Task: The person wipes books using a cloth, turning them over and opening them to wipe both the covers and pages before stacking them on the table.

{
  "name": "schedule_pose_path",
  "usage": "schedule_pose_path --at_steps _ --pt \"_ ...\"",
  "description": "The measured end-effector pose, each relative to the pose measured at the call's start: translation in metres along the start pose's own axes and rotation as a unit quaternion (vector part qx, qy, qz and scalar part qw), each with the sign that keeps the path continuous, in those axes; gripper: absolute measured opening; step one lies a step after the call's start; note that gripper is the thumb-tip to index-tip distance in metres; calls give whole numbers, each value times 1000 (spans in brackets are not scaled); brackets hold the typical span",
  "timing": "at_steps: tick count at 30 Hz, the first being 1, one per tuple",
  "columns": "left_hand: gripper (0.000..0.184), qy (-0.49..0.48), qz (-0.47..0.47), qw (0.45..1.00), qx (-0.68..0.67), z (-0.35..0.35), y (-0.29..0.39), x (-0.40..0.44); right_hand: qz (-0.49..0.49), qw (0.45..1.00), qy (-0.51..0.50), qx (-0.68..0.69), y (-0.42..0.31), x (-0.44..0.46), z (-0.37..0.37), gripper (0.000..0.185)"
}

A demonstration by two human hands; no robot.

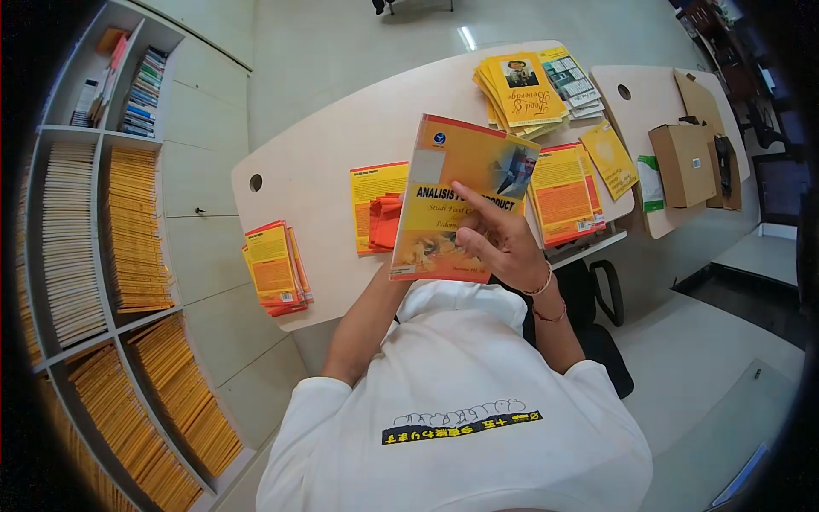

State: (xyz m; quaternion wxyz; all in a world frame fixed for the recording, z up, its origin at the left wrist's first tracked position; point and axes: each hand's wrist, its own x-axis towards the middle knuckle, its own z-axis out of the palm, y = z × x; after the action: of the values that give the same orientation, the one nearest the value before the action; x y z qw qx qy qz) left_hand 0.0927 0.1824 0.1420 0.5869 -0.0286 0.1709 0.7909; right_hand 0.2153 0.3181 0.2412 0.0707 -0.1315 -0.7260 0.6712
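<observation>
I hold a yellow-orange book (465, 200) titled "Analisis ... Product" up in front of my chest, its cover facing me. My left forearm (371, 311) runs up to its lower left edge; the hand itself is hidden behind the book, apparently supporting it. Across the cover lies my right hand (503, 243), with index finger stretched out over the title and thumb apart. Behind the held book, another yellow book (367, 183) rests on the table, with red-orange pieces (386, 224) on top. To the right lie more red-and-yellow books (563, 196).
The pale table (316, 136) carries a small book stack (277, 264) at left and a "Food & Beverage" pile (519, 90) at the back. A cardboard box (682, 162) stands on the adjoining table. Shelves (102, 132) full of books line the left; a black chair (597, 333) is at right.
</observation>
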Motion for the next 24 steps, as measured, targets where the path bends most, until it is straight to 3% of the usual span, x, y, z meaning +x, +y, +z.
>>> schedule_pose_path --at_steps 4,10,13,15,16,17,19,24 --pt "60 -84 -46 988 -122 -21 -3 6 -2 1000 0 23 1 -1 1 55" --pt "62 -43 -52 995 -70 -12 -4 4 14 1000 -8 24 4 -1 0 52" --pt "67 7 -95 972 217 -20 -14 22 1 997 48 57 18 3 1 50" --pt "70 46 -120 913 387 -11 -11 36 -3 996 71 62 36 5 -2 49" --pt "75 68 -130 875 462 1 -7 42 39 994 87 57 54 7 -6 45" --pt "75 62 -130 876 461 -14 -10 44 81 990 104 53 76 7 -12 41" --pt "74 165 -24 837 521 -60 -20 47 164 976 139 45 117 5 -24 36" --pt "71 180 -73 841 504 -70 -29 40 244 940 234 47 193 -9 -38 37"
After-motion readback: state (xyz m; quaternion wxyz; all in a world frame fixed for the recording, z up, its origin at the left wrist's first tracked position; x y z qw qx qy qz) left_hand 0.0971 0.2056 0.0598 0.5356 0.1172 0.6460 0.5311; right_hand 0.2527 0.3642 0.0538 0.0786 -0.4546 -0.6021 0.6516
